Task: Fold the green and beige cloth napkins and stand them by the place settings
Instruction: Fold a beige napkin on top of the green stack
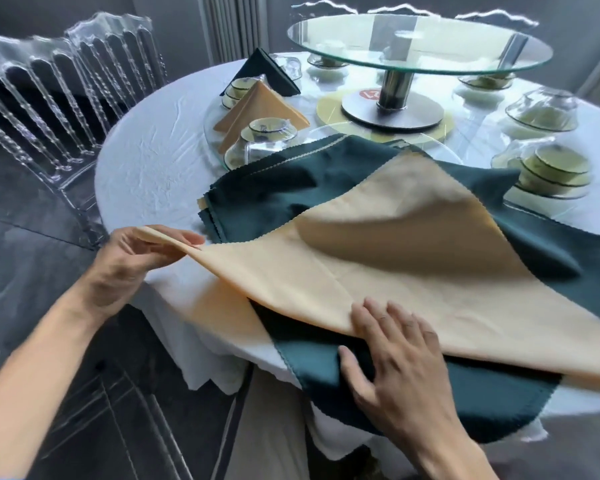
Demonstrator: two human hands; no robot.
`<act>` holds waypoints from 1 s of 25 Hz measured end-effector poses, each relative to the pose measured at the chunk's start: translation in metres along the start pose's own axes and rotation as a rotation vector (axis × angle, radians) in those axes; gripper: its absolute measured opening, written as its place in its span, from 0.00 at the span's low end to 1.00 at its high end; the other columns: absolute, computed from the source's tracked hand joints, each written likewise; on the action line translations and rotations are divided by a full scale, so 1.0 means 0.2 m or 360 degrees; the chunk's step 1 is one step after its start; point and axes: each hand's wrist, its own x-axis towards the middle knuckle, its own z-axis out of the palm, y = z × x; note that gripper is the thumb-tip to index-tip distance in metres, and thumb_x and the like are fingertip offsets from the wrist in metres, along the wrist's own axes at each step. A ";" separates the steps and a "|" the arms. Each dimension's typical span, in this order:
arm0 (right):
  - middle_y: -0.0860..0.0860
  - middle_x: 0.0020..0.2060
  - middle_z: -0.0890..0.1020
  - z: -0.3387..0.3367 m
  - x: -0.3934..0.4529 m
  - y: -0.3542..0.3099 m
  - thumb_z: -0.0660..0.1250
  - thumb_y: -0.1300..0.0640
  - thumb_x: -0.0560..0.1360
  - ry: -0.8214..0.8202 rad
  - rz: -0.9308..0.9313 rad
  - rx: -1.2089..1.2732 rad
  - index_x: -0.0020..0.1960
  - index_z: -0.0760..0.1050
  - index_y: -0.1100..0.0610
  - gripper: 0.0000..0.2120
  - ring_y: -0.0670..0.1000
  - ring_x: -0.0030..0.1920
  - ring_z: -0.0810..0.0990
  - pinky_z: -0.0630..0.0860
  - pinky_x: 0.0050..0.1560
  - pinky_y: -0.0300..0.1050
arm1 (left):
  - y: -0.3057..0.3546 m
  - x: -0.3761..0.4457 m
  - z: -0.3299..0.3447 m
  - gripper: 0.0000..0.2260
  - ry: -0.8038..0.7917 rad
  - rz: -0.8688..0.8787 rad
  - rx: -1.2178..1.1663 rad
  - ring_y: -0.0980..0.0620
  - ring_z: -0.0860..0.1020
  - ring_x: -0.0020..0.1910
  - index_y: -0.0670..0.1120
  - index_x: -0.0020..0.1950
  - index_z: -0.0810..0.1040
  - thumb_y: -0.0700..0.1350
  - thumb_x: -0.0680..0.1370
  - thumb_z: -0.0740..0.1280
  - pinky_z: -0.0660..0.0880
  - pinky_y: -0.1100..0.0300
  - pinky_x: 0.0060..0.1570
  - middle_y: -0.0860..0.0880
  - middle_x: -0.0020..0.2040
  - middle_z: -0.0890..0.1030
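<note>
A large beige napkin [413, 271] lies half lifted over dark green napkins [291, 188] spread on the near side of the round white table [146, 157]. My left hand [136, 252] pinches a beige corner at the table's left edge and holds it raised. My right hand [392, 355] lies flat with straight fingers on the beige edge, its thumb against a green napkin [465, 400] that hangs over the table rim. Farther back, a folded beige napkin [257, 105] and a folded green napkin [264, 69] stand upright beside place settings.
A glass turntable [420, 43] on a metal post stands in the table's middle. Wrapped bowl sets [267, 133] [551, 168] [541, 110] ring it. Clear plastic chairs [49, 98] stand at the left, another [111, 410] near my left arm.
</note>
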 end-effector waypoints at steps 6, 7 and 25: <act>0.49 0.37 0.75 -0.06 0.05 -0.11 0.64 0.54 0.71 0.0105 0.0015 0.0131 0.38 0.72 0.52 0.04 0.54 0.37 0.72 0.72 0.37 0.49 | 0.24 0.17 0.16 0.21 -0.0061 0.0333 -0.0184 0.45 0.83 0.51 0.43 0.45 0.85 0.58 0.62 0.79 0.74 0.47 0.64 0.47 0.44 0.86; 0.47 0.35 0.74 -0.07 0.01 -0.12 0.62 0.52 0.71 0.0103 0.0004 0.0215 0.38 0.71 0.51 0.04 0.52 0.35 0.72 0.72 0.37 0.47 | 0.28 0.19 0.18 0.18 -0.0073 0.0340 -0.0186 0.43 0.82 0.50 0.45 0.44 0.85 0.57 0.63 0.79 0.75 0.48 0.62 0.47 0.44 0.86; 0.42 0.43 0.78 -0.17 -0.11 -0.05 0.53 0.43 0.80 -0.0166 0.0372 0.0689 0.59 0.63 0.41 0.09 0.45 0.47 0.75 0.73 0.50 0.43 | 0.03 0.52 0.81 0.05 -0.0015 -0.0177 0.0759 0.58 0.76 0.31 0.46 0.37 0.83 0.41 0.73 0.73 0.73 0.59 0.37 0.53 0.32 0.82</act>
